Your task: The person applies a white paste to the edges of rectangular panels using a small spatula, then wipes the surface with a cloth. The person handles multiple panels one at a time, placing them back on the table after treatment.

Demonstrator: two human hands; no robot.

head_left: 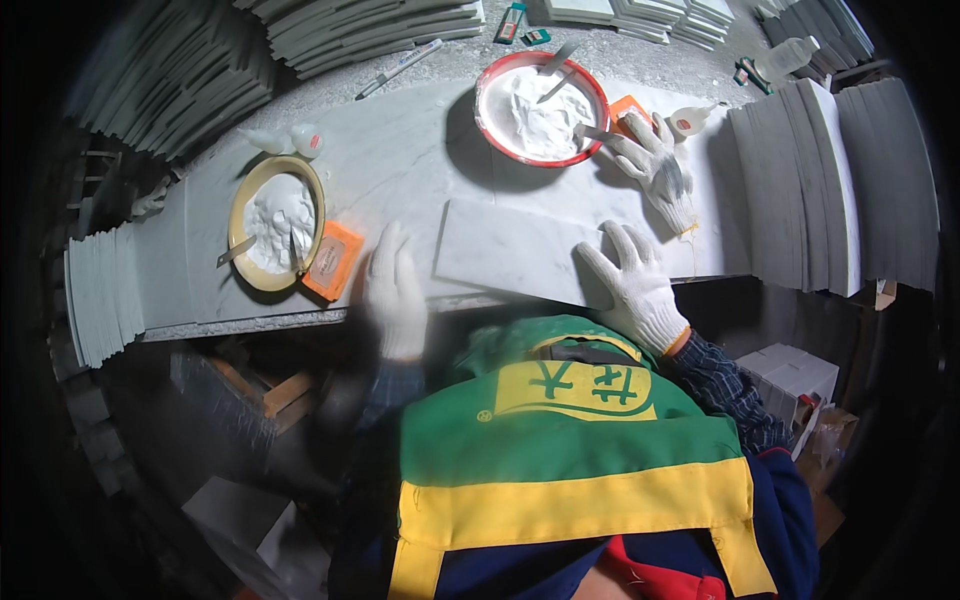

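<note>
A white-gloved right hand point(632, 283), mine, lies with fingers spread on the right end of a pale marble tile point(510, 252). That tile lies slightly askew along the near edge of the marble worktop point(400, 140). Left of the tile, apart from it, is my left hand point(397, 295), also gloved and a little blurred. Its fingers are stretched out flat and close together at the worktop's edge, holding nothing. Beyond my right hand a loose white glove point(655, 175) rests beside a red-rimmed bowl point(484, 120) of white paste point(545, 115) with several metal scrapers.
A cream oval bowl point(236, 205) of white paste with scrapers stands left, against an orange block point(333, 262). Another orange block point(630, 110) and a small bottle point(690, 120) are at right. Tile stacks point(800, 185) flank the worktop. A marker point(400, 68) lies behind.
</note>
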